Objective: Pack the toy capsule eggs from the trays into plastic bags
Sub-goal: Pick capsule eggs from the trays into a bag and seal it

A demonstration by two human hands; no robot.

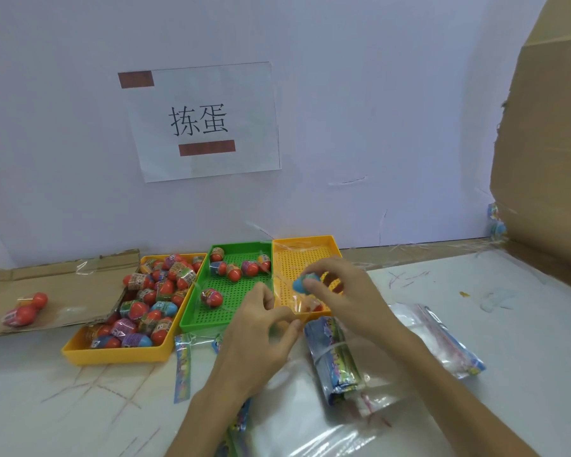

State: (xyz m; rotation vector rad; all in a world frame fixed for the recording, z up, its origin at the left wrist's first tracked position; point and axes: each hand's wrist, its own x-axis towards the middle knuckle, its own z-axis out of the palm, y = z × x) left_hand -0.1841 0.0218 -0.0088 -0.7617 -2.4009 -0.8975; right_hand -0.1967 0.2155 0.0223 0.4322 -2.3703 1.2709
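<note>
Blue capsule egg (pixel 302 284) sits pinched in the fingertips of the right hand (pixel 340 291), just right of the green tray (pixel 234 291). The left hand (pixel 261 331) pinches a clear plastic bag (pixel 299 306) by the green tray's near right corner. Left of the green tray, a yellow tray (pixel 119 354) holds many eggs (pixel 152 291).

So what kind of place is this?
Probably a packing workstation, not a home: sorting trays of toy capsule eggs, a bundle of printed plastic bags, and a paper sign on the wall.
</note>
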